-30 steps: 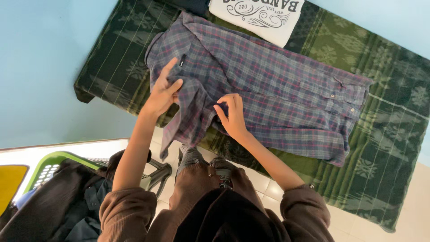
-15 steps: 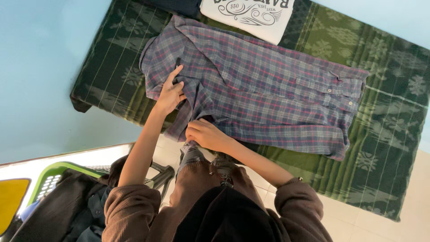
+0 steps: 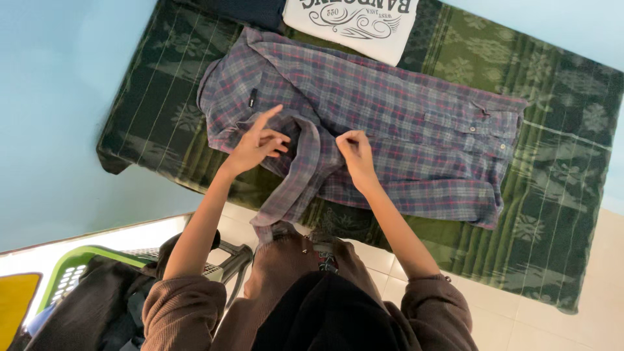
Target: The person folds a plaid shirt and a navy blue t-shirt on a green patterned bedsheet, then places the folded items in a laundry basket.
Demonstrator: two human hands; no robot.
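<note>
A blue and red plaid shirt (image 3: 390,123) lies spread on a dark green patterned cloth (image 3: 559,214). One sleeve (image 3: 296,185) runs down from the shirt's middle and hangs off the cloth's near edge. My left hand (image 3: 257,143) hovers over the shirt beside that sleeve, fingers apart and forefinger pointing up. My right hand (image 3: 354,151) pinches the shirt's fabric where the sleeve folds over. Both arms wear brown sleeves.
A folded white printed T-shirt (image 3: 354,23) lies at the cloth's far edge, next to a dark folded garment (image 3: 250,10). A green laundry basket (image 3: 68,276) with dark clothes stands at the lower left, beside a yellow object (image 3: 13,302). White floor tiles (image 3: 539,325) show at the lower right.
My right hand moved from the cloth's near edge up onto the shirt and drew the sleeve across. My left hand lifted off the fabric and opened.
</note>
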